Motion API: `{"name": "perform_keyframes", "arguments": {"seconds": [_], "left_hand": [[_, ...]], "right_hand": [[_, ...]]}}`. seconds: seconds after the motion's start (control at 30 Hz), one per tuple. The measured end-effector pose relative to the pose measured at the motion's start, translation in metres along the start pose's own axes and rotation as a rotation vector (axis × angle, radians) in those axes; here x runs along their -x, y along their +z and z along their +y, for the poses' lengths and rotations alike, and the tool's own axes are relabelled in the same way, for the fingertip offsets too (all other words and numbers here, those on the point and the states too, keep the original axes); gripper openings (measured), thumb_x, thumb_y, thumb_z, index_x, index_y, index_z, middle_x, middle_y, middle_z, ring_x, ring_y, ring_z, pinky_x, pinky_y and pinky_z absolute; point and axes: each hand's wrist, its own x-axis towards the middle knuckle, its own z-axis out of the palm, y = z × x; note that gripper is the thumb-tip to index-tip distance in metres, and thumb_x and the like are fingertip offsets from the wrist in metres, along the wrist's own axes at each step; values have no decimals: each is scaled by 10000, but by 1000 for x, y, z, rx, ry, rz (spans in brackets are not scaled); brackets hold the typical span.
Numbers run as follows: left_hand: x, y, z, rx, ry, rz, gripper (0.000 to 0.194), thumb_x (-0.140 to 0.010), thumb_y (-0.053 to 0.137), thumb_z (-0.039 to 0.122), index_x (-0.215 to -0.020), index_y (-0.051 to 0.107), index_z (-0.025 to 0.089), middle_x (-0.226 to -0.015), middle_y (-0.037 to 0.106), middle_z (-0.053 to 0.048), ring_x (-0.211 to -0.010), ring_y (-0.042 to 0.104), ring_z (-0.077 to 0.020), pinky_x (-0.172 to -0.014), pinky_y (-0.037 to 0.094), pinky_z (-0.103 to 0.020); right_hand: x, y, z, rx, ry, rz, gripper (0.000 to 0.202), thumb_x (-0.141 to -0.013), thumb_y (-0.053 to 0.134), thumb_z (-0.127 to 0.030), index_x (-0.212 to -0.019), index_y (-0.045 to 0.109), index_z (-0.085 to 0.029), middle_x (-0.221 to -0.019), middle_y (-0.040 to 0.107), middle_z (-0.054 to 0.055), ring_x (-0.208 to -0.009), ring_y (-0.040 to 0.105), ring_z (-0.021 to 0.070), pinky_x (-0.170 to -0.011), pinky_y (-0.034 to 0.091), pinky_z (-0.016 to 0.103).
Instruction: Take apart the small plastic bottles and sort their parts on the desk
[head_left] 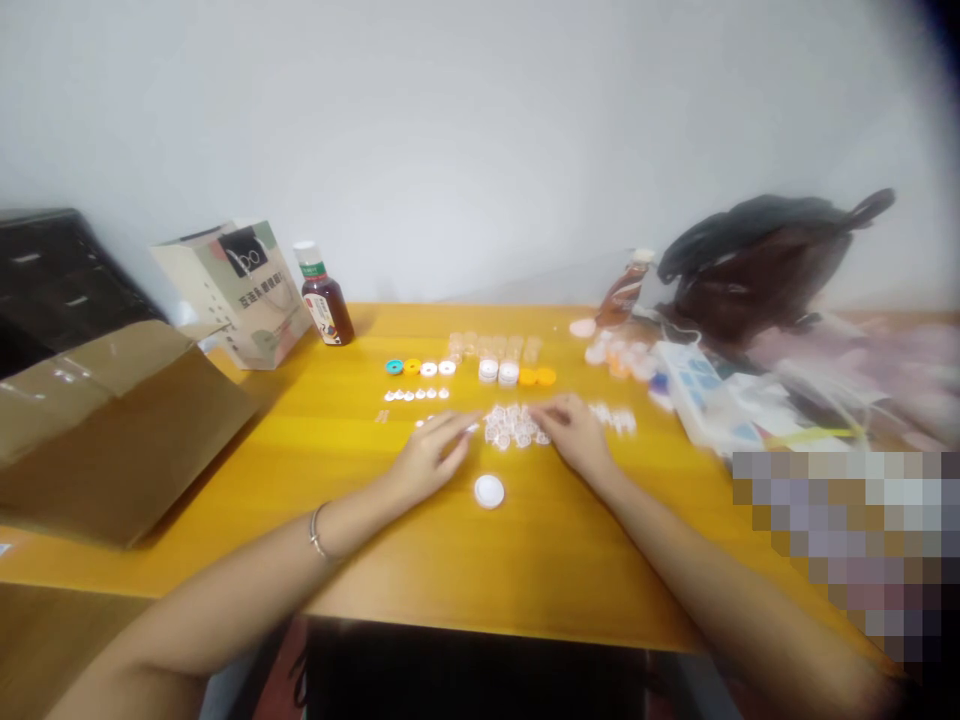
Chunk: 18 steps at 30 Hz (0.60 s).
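My left hand (429, 460) is closed in a pinch, with a small clear-white plastic piece (472, 428) at its fingertips. Just right of it lies a heap of small clear plastic pieces (514, 426). My right hand (577, 437) reaches the heap's right edge with fingers drawn together; what they pinch, if anything, is too small and blurred to make out. Nearer to me a round white lid (489, 491) lies flat on the table. Behind the heap stand stacked white caps (488, 371) and orange caps (537, 377), with clear little cups (495, 347) in rows farther back.
Left on the yellow table (420, 580) are a cardboard box (120, 430), a paper bag (240, 290) and a dark red bottle (326, 300). Coloured caps (412, 367) and small white pieces (416, 395) form rows. At right are another bottle (624, 290), loose caps (622, 355) and a dark bag (757, 260).
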Motion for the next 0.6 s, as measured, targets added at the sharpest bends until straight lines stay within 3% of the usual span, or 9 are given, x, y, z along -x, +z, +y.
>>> {"name": "perform_keyframes", "arguments": {"seconds": [0.27, 0.6], "left_hand": [[1, 2, -3, 0, -9, 2, 383, -875, 407, 170, -1256, 440, 203, -947, 557, -76, -857, 541, -142, -792, 463, -296], [-1, 3, 0, 97, -140, 12, 268, -861, 454, 231, -1118, 515, 183, -1013, 591, -78, -913, 560, -159, -832, 467, -315]], "right_hand": [[-2, 3, 4, 47, 2, -38, 207, -706, 594, -374, -656, 666, -187, -688, 545, 36, -700, 511, 181, -655, 399, 312], [-2, 4, 7, 40, -10, -90, 247, -717, 570, -409, -698, 670, -184, -710, 576, 41, -689, 524, 176, -650, 410, 311]]}}
